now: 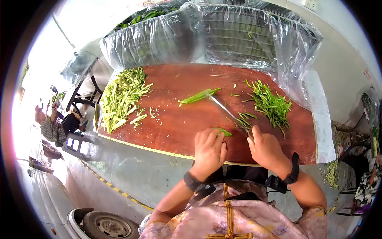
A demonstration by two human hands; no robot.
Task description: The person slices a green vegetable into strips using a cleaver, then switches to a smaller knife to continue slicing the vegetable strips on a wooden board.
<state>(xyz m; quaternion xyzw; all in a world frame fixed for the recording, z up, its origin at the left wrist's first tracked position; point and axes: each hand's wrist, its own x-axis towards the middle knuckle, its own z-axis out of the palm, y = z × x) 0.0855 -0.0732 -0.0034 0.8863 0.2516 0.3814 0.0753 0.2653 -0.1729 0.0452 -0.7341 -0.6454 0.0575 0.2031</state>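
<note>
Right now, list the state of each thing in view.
Left hand: closed on small green stalk piece.
Right hand: gripping thin metal knife.
Long green stalk: lying flat at the knife tip.
Pale green shreds: heaped, left side.
Dark green strips: cut, heaped right.

Red-brown wooden board (175,123), long, with a pale front edge. Left hand (209,151) and right hand (267,150) sit at that edge.

- Far left of the left fingers (207,135): big heap of pale green shreds (121,97), with loose crumbs (153,113) trailing fingerward.
- Beyond the fingers, mid-board: one whole green pod (199,96), slantwise.
- A thin blade (223,106) runs from the right fingers (256,133) to the pod.
- Under the left fingertips: cut green piece (225,132).
- Just beyond the right fingers: a few dark slivers (244,118).
- Farther out and rightward: heap of dark green strips (272,104).
</note>
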